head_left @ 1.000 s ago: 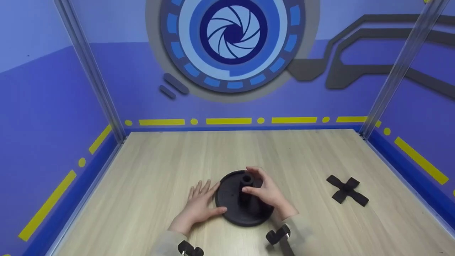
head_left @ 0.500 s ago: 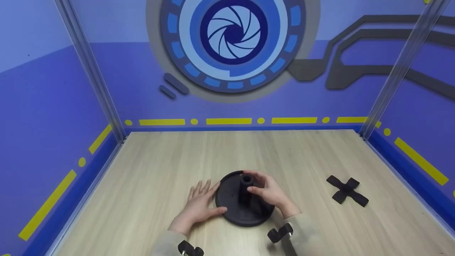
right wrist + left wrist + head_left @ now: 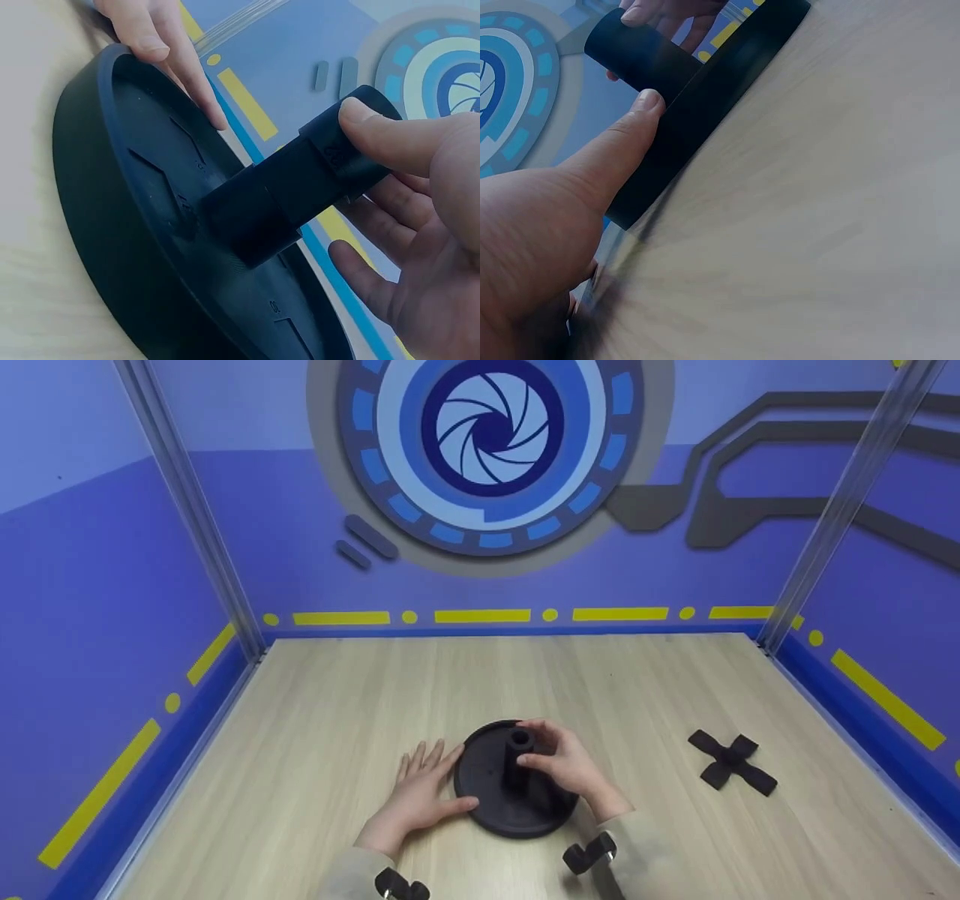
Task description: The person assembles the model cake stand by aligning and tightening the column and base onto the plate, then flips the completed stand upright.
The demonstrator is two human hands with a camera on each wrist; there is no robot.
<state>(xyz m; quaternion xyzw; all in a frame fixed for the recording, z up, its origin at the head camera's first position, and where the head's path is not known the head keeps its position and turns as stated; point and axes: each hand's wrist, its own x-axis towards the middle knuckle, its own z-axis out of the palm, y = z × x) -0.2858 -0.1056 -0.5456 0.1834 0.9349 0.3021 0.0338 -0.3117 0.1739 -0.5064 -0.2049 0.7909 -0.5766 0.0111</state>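
1. The right hand (image 3: 562, 765) grips the upper part of a black post (image 3: 292, 180), thumb on the near side and fingers round the far side.
2. Directly below that grip, the post stands upright on a black disc (image 3: 484, 791) with a raised rim; the post's hollow top faces up beside the thumb.
3. To the left of the grip, the left hand (image 3: 420, 802) has its fingers spread, with thumb and forefinger touching the disc's rim; it leaves the post alone.
4. Well apart to the right of the grip, a black four-armed piece (image 3: 731, 761) lies on the wooden table (image 3: 360, 697), touched by neither hand.
5. Beneath the grip and the disc runs that same table; beyond them rises a blue wall (image 3: 262, 532) bearing a round emblem (image 3: 493, 431).
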